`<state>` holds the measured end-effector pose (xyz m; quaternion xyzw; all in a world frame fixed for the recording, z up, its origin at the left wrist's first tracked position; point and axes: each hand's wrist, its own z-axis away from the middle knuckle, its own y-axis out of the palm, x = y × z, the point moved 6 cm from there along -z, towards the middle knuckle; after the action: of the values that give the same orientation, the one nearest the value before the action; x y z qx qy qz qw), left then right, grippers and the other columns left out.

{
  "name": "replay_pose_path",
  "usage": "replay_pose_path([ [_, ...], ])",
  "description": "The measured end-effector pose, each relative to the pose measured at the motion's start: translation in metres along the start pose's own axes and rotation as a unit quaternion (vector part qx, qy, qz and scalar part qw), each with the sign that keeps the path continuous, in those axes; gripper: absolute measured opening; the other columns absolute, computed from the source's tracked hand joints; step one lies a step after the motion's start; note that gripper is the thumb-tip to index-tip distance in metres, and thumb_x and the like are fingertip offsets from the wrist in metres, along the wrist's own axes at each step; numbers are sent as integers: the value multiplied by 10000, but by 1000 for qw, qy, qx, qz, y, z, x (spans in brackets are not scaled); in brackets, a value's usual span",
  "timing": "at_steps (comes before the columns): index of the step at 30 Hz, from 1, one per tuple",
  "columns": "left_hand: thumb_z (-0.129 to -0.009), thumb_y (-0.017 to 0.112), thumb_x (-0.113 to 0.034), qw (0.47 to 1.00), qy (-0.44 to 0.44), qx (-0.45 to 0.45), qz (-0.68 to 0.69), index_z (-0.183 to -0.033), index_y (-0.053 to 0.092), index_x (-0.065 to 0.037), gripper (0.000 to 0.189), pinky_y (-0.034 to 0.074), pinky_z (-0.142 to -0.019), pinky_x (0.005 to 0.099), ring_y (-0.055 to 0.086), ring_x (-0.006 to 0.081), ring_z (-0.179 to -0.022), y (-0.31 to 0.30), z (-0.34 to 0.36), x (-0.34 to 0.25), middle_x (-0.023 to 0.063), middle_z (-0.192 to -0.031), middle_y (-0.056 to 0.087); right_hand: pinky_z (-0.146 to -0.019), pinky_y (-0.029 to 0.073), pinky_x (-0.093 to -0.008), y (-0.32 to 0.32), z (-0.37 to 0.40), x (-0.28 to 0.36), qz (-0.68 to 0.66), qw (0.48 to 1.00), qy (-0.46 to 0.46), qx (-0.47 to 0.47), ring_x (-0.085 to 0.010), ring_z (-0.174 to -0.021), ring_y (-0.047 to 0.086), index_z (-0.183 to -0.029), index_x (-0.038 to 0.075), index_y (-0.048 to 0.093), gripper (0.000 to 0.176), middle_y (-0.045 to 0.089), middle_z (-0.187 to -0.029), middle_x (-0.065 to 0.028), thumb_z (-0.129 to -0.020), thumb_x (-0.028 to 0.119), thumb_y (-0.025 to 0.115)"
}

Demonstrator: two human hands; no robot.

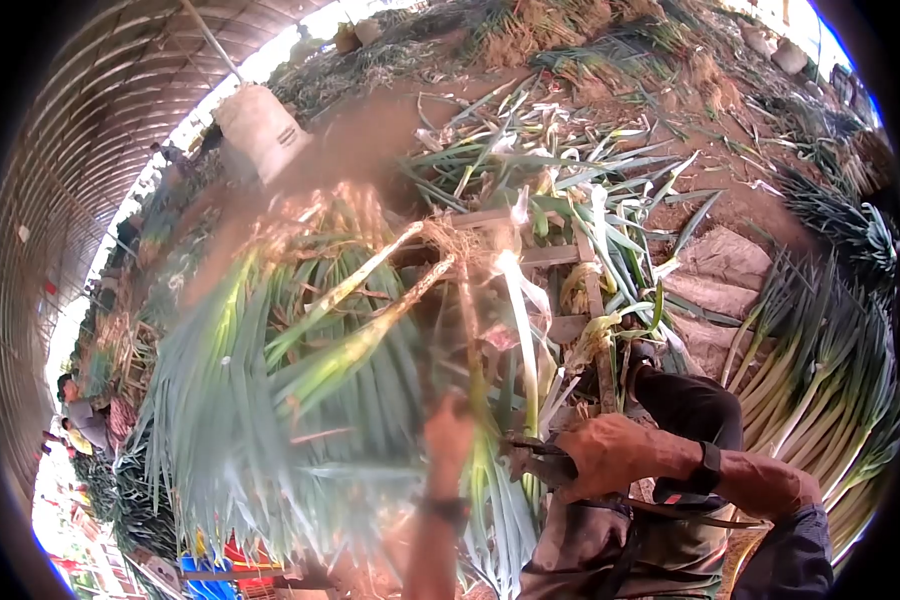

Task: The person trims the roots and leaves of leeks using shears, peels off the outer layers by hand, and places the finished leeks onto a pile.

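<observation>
My left hand (448, 440), smeared by motion, is beside a brownish leek stalk (470, 345); its fingers are too blurred to tell a grip. My right hand (610, 455) is closed around a dark blade-like tool (545, 462), its tip pointing left toward the stalks. Between the hands, a pale leek (520, 340) extends away from me with its white end far off. Green leaves (495, 525) hang below. To the left lies a large, partly blurred heap of leeks (270, 420), several rooty ends pointing away. Two yellowish leeks (380, 335) rest across its top.
Wooden slats (555, 255) show beneath scattered leaves. Beyond them lie leek trimmings (560, 150) on brown soil. Another leek pile (830, 370) is at my right, near a flattened sack (720, 270). A white sack (260, 130) stands at back left. A person (85, 420) is at far left.
</observation>
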<state>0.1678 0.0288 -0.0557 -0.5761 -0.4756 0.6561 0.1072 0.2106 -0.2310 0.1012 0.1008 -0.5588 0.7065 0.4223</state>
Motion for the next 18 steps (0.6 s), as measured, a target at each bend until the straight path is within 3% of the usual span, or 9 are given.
replay_pose_path([
  [4,-858,696,-279,988,73,-75,-113,-1124,673,-101,321,505,-921,421,615,327,-1060,-6,11,-15,134,-1088,669,-703,520,-466,0,-11,3,47,999,23,-14,-384,-780,659,-902,-24,649,530,661,-821,-217,-748,478,722],
  [7,-880,661,-333,983,41,-51,-172,-1110,659,-103,325,494,-931,436,599,339,-1097,9,14,-11,130,-1136,645,-655,517,-472,-9,-22,4,43,998,36,-26,-385,-710,647,-885,-34,639,511,648,-778,-225,-736,449,709],
  [10,-896,629,-352,989,23,-36,-142,-1124,653,-100,341,499,-911,464,610,367,-1067,17,12,-11,150,-1127,652,-605,510,-479,-12,-34,-2,41,996,31,-75,-391,-616,626,-867,-45,633,492,636,-718,-215,-720,419,706],
  [16,-895,612,-303,984,95,-14,-152,-1197,625,-86,372,509,-880,501,627,419,-1024,14,11,-24,194,-1125,661,-574,500,-474,-26,-61,-11,23,994,86,-64,-353,-596,611,-908,-36,650,469,614,-691,-188,-692,376,711],
  [18,-914,587,-303,989,9,74,-128,-1177,634,-43,373,484,-963,502,618,424,-1092,19,5,-21,234,-1254,613,-533,489,-456,-27,-73,-18,49,991,79,-98,-301,-548,582,-985,-8,666,460,602,-661,-149,-675,330,703],
])
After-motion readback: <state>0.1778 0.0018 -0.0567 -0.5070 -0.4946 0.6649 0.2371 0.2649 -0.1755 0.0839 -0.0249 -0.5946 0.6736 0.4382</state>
